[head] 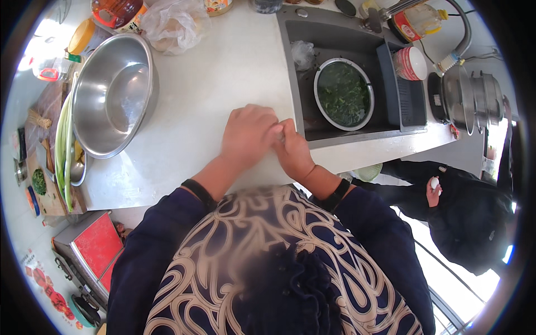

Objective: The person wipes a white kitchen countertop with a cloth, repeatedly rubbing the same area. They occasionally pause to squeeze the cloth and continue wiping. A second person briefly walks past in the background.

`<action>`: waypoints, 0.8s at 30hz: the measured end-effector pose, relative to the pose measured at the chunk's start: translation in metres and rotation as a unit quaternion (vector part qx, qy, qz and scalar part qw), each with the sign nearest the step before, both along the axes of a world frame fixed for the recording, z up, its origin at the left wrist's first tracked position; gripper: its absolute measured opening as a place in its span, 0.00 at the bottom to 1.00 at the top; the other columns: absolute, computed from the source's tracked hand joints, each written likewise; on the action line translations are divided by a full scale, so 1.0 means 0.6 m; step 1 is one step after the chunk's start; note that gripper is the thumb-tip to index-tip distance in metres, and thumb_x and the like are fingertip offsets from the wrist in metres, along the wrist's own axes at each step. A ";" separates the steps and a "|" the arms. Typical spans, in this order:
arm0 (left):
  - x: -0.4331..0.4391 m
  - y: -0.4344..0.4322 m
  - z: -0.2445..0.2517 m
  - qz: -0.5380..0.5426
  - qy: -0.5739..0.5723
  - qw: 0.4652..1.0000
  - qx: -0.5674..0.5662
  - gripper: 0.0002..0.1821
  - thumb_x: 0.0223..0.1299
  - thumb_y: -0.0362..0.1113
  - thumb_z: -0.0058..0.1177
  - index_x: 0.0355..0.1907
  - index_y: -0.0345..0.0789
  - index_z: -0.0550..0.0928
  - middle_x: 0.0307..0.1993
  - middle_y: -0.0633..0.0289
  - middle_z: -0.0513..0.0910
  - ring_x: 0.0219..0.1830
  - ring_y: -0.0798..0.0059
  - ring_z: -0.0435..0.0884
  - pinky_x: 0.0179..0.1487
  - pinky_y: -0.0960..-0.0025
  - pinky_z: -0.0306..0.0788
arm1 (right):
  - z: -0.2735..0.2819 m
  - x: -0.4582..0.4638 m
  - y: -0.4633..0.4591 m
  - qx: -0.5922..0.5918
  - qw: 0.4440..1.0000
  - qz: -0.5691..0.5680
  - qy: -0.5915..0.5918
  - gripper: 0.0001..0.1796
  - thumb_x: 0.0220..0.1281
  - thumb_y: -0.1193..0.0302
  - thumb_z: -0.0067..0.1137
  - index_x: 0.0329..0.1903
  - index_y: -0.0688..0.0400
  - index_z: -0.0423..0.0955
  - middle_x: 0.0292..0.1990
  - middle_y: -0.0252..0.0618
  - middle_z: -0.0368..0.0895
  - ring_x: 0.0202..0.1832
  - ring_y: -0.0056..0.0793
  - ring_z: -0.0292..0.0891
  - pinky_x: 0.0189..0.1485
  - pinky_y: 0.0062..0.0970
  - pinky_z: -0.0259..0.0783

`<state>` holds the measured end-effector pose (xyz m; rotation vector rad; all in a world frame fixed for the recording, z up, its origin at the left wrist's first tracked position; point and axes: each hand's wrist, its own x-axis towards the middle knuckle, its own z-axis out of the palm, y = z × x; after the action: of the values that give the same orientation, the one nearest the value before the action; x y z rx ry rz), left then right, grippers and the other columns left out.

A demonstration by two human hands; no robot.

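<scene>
Over the white countertop [217, 71], close to the sink's near left corner, my two hands meet. My left hand [250, 132] has its fingers bent and its back turned up. Against its fingertips, my right hand [294, 146] is curled with the thumb side up. Whether something small is between them is hidden by the fingers. To the right, in the dark sink [335, 37], a round metal basin [317, 104] holds leafy greens [345, 94] in water. A large stainless steel bowl [111, 96], with nothing seen in it, stands left of my hands.
Spring onions [63, 146] lean beside the bowl, by a wooden cutting board [50, 188]. A plastic bag [176, 25] and bottles line the back. A faucet [387, 12] and stacked metal pots [481, 98] are at right. Nearby, a person in black [465, 213] holds a white egg-like object [434, 183].
</scene>
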<state>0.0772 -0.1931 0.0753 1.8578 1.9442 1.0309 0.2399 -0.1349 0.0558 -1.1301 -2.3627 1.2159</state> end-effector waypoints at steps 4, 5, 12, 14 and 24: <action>0.011 0.040 -0.010 0.069 -0.033 0.997 0.002 0.11 0.69 0.42 0.53 0.29 0.42 0.80 0.31 0.67 0.81 0.42 0.63 0.79 0.48 0.57 0.72 | -0.007 -0.013 0.022 -0.126 0.989 -0.058 0.051 0.11 0.71 0.75 0.53 0.51 0.57 0.64 0.28 0.33 0.70 0.28 0.22 0.67 0.31 0.26 0.66; 0.010 0.044 -0.012 0.074 -0.033 0.997 0.010 0.11 0.69 0.39 0.53 0.29 0.41 0.81 0.32 0.66 0.83 0.41 0.63 0.81 0.46 0.59 0.73 | -0.006 -0.014 0.029 -0.169 0.982 -0.064 0.047 0.11 0.71 0.75 0.53 0.51 0.57 0.64 0.28 0.32 0.69 0.28 0.20 0.64 0.32 0.25 0.65; -0.015 0.060 -0.019 0.072 -0.069 0.995 0.019 0.11 0.68 0.30 0.52 0.29 0.34 0.85 0.33 0.61 0.89 0.36 0.61 0.87 0.42 0.64 0.78 | 0.014 -0.039 0.060 -0.363 0.925 -0.112 0.027 0.16 0.74 0.66 0.60 0.52 0.59 0.65 0.28 0.39 0.76 0.30 0.26 0.72 0.35 0.32 0.69; -0.023 0.067 -0.024 0.069 -0.089 0.993 0.025 0.10 0.67 0.29 0.52 0.30 0.33 0.85 0.33 0.60 0.89 0.36 0.61 0.88 0.43 0.64 0.79 | 0.018 -0.045 0.066 -0.377 0.919 -0.116 0.031 0.15 0.75 0.65 0.59 0.52 0.60 0.65 0.28 0.36 0.75 0.30 0.22 0.70 0.35 0.29 0.69; -0.047 0.092 -0.032 0.094 -0.177 0.980 -0.005 0.08 0.65 0.27 0.53 0.35 0.33 0.88 0.30 0.57 0.88 0.27 0.66 0.84 0.35 0.68 0.77 | 0.017 -0.063 0.102 -0.480 0.866 -0.131 0.051 0.12 0.77 0.67 0.57 0.52 0.59 0.66 0.25 0.31 0.72 0.28 0.16 0.65 0.31 0.24 0.65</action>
<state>0.0489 -0.1380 0.0560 1.3857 1.9244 1.3021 0.2020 -0.0738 0.0660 -1.4963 -1.3817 2.3412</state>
